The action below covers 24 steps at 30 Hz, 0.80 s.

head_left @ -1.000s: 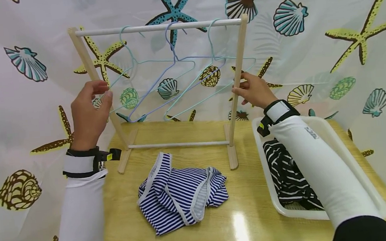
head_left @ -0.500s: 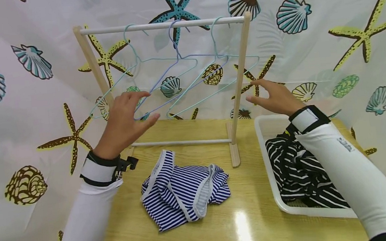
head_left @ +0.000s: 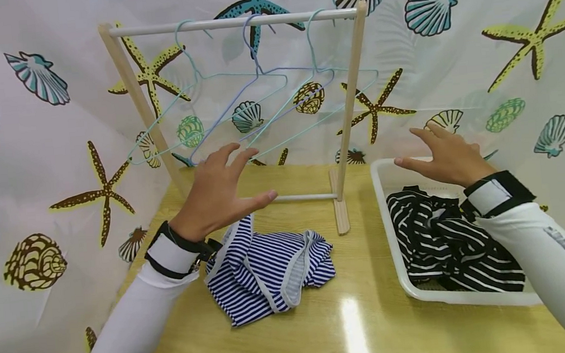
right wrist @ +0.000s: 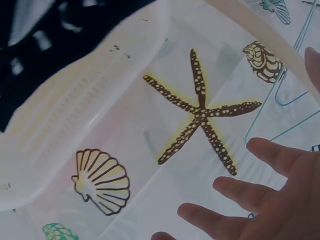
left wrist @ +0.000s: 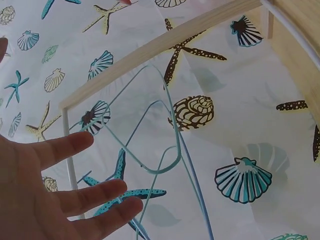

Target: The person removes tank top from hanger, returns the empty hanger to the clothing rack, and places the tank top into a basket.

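Observation:
In the head view my left hand (head_left: 216, 196) is in the air with its fingers spread, overlapping the top of a crumpled blue-and-white striped garment (head_left: 271, 278) with pale trim. My right hand (head_left: 447, 156) hovers by the back of the white basket (head_left: 397, 256), fingers and thumb apart. Neither holds anything. Behind them stands a wooden rack with a white top rod (head_left: 294, 17). Three thin hangers, the middle one blue (head_left: 229, 114) and the other two pale green, hang from it. The left wrist view shows my left fingers (left wrist: 100, 192) extended and bare, with hangers beyond.
Black clothes with white stripes (head_left: 444, 241) lie bunched in the basket, at the right of the wooden table (head_left: 307, 342). The rack's right foot (head_left: 341, 216) reaches forward, close to the striped garment. A curtain (head_left: 455, 71) printed with starfish and shells encloses the table.
Both hands have left the rack's uprights. My left hand moved right and down toward the striped garment; my right hand let go of the right post and moved right, toward the basket.

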Available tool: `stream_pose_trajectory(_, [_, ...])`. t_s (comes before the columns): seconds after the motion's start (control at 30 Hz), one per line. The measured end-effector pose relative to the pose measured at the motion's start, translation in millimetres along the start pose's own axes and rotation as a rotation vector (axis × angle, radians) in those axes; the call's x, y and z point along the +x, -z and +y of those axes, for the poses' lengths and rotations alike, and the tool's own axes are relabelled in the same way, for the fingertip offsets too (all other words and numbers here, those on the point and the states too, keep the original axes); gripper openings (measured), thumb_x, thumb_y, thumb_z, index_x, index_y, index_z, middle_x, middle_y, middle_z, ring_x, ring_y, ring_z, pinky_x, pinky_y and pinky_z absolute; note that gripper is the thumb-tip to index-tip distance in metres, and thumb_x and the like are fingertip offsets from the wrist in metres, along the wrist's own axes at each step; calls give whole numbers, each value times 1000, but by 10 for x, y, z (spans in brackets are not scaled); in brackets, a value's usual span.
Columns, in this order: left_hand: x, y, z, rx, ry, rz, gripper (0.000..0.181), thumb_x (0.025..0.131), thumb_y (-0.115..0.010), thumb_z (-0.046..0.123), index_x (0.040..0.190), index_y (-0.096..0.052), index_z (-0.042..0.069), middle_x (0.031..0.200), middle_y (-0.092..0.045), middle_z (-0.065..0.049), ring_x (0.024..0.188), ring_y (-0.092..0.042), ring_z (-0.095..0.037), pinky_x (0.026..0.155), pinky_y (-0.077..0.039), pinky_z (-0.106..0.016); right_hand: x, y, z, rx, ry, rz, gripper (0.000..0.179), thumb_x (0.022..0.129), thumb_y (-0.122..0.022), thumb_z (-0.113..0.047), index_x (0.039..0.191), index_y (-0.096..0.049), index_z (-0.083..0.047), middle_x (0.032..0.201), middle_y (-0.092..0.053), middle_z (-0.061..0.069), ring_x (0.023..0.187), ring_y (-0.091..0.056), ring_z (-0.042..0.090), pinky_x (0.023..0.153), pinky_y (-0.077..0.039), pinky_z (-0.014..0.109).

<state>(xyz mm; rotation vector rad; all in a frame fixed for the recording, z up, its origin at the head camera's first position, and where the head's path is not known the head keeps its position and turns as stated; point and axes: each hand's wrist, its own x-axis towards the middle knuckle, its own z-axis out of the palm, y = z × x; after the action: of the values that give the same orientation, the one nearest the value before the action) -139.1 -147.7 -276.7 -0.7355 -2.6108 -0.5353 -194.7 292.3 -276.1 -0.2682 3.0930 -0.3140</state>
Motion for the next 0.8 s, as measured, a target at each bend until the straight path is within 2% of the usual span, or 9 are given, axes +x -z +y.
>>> stream_pose_trajectory(0.1, [-22, -37, 38, -8, 64, -118, 86, 78, -55, 75, 148, -38, 27, 154, -27, -16, 140, -26, -34, 99, -18, -73, -59, -2, 110, 14, -8, -29, 96, 86, -48, -71, 154, -21, -10, 155, -10, 30, 133, -16, 60, 82, -13, 86])
stream_pose_trajectory(0.2, [-54, -88, 64, -8, 116, -226, 88, 80, -48, 79, 152, -26, 34, 159, -13, -13, 145, -14, -35, 99, -6, -77, -117, -27, 217, 41, -4, -46, 93, 88, -49, -68, 154, -19, -9, 154, -9, 33, 132, -15, 61, 87, -15, 83])
stream_pose_trajectory(0.27, [-74, -125, 87, 3, 137, -271, 88, 80, -45, 80, 153, -20, 38, 161, -6, -12, 145, -9, -38, 99, -4, -77, -153, -50, 291, 41, -8, -52, 92, 89, -48, -67, 154, -18, -10, 152, -10, 36, 131, -17, 62, 88, -19, 81])
stream_pose_trajectory(0.33, [-94, -165, 103, 18, 149, -297, 89, 80, -42, 82, 153, -15, 40, 161, -1, -12, 145, -5, -41, 97, -2, -79, -188, -69, 362, 37, -14, -66, 92, 89, -48, -67, 155, -16, -11, 150, -9, 39, 129, -18, 64, 89, -23, 79])
stream_pose_trajectory(0.4, [-116, -205, 109, 30, 162, -314, 88, 80, -41, 82, 153, -12, 42, 161, 2, -12, 145, 0, -42, 96, 0, -79, -218, -81, 433, 27, -29, -89, 93, 89, -47, -67, 155, -12, -11, 150, -5, 41, 127, -16, 66, 87, -21, 81])
stream_pose_trajectory(0.53, [-180, -288, 105, 46, 169, -353, 90, 81, -41, 81, 154, -10, 39, 161, 6, -14, 144, 6, -43, 94, 1, -81, -291, -107, 566, 0, -66, -134, 98, 89, -45, -69, 155, -5, -10, 149, 0, 42, 125, -14, 69, 81, -17, 85])
stream_pose_trajectory(0.8, [-304, -544, 79, 85, 180, -422, 95, 79, -42, 83, 155, -12, 35, 160, 7, -17, 143, 5, -47, 90, -6, -84, -417, -184, 790, -28, -131, -181, 103, 85, -47, -73, 155, -4, -10, 148, -1, 43, 123, -13, 71, 74, -9, 89])
